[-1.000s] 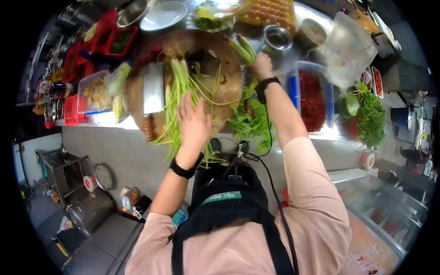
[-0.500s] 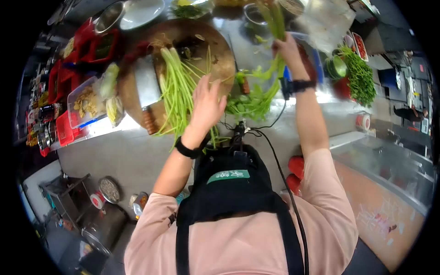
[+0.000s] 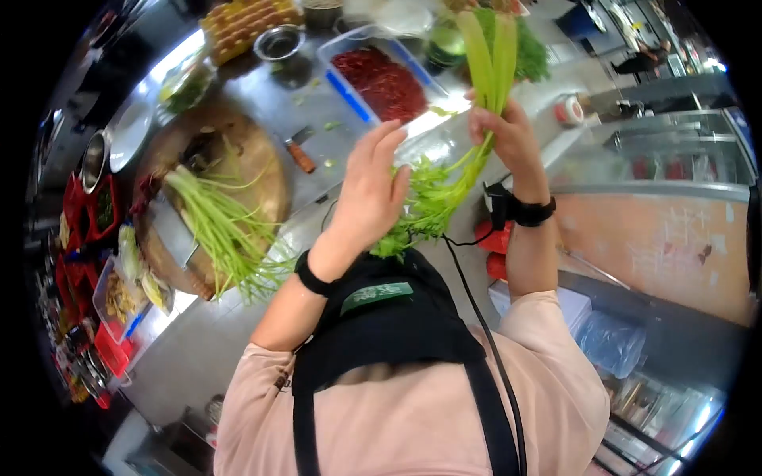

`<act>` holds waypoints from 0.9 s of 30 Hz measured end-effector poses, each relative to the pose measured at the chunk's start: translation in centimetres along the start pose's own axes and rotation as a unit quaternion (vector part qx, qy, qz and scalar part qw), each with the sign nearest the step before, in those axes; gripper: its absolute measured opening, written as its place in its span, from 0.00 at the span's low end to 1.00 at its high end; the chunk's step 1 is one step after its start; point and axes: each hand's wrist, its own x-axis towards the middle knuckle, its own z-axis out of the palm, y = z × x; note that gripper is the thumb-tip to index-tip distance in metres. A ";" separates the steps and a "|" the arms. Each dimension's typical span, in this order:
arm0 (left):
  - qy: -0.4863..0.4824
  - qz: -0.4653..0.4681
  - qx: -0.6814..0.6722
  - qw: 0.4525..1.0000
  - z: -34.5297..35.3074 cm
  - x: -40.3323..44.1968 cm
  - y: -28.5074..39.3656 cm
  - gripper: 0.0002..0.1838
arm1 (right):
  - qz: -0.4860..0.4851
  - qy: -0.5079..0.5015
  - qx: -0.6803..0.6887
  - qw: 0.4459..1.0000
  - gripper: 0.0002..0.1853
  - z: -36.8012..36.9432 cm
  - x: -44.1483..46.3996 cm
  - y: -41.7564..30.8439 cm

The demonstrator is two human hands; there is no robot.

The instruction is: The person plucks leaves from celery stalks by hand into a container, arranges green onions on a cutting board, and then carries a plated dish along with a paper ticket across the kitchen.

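A black apron (image 3: 389,333) over a pale pink shirt (image 3: 444,420) lies nearest; its green patch (image 3: 378,296) carries light characters too blurred to read. The left hand (image 3: 371,184) is raised with its fingers straight and the thumb apart, holding nothing, beside the leafy end of the celery (image 3: 490,67). The right hand (image 3: 508,135) is clamped round the celery stalks, up in the air in front of the body. The thick stalks are pale yellow-green and smooth, rising above the fist; the bright green, ragged leaves hang down below it towards the apron.

Beyond the left forearm, a round wooden board (image 3: 258,147) sits on the shiny metal worktop (image 3: 266,99). On it lie a cleaver (image 3: 169,230) with a wooden handle and a heap of thin green stems (image 3: 214,230), their ends over the rim. To its right is a small wooden-handled tool (image 3: 300,155); farther on are a blue-rimmed tub of red shreds (image 3: 381,79), a metal bowl (image 3: 279,44) and a tray of eggs (image 3: 248,28).

The floor (image 3: 190,357) is grey. On the right stands a glass-topped counter (image 3: 659,159) with a worn orange-brown side.
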 end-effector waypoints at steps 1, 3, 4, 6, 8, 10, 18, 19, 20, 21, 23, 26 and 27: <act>-0.002 0.013 -0.020 1.000 2.6 1.5 1.2 0.24 | -0.003 0.012 0.002 1.000 0.14 -2.0 -1.1 -0.4; 0.009 0.045 -0.028 0.999 8.9 5.0 3.4 0.19 | -0.006 0.012 -0.004 1.000 0.14 -6.7 -3.6 -1.2; -0.001 0.052 -0.030 0.998 12.1 6.7 4.4 0.19 | -0.012 0.023 0.000 1.000 0.14 -9.3 -4.8 -1.6; -0.117 0.045 -0.020 0.992 19.2 10.0 7.1 0.13 | -0.026 0.027 -0.019 0.999 0.13 -15.3 -7.3 -2.8; -0.097 0.078 -0.026 0.992 26.9 13.0 10.4 0.09 | -0.034 0.053 -0.019 0.998 0.11 -22.0 -9.2 -4.1; -0.136 0.049 -0.028 0.989 34.2 15.8 13.8 0.11 | -0.047 0.114 -0.069 0.990 0.08 -29.0 -11.4 -5.1; -0.187 0.074 -0.022 0.979 56.4 26.5 22.2 0.09 | -0.098 0.365 -0.096 0.921 0.05 -53.4 -16.2 -11.3; -0.212 -0.019 -0.087 0.973 57.5 27.3 22.1 0.09 | -0.162 0.391 -0.036 0.905 0.05 -56.4 -16.2 -11.8; -0.236 -0.113 -0.151 0.953 58.6 28.2 21.6 0.09 | -0.166 0.393 -0.037 0.904 0.05 -59.4 -16.3 -12.7; -0.230 -0.114 -0.238 0.937 60.6 29.1 19.9 0.07 | -0.179 0.361 -0.021 0.915 0.07 -62.3 -16.6 -13.9; -0.262 -0.181 -0.295 0.901 62.4 32.6 20.0 0.12 | -0.192 0.320 0.000 0.928 0.11 -67.4 -16.4 -16.1; -0.263 -0.155 -0.340 0.889 66.2 37.9 19.6 0.15 | -0.183 0.297 0.033 0.937 0.06 -74.0 -14.7 -17.5; -0.290 -0.090 -0.302 0.904 67.7 39.9 19.9 0.16 | -0.168 0.297 0.029 0.940 0.05 -75.2 -13.5 -18.2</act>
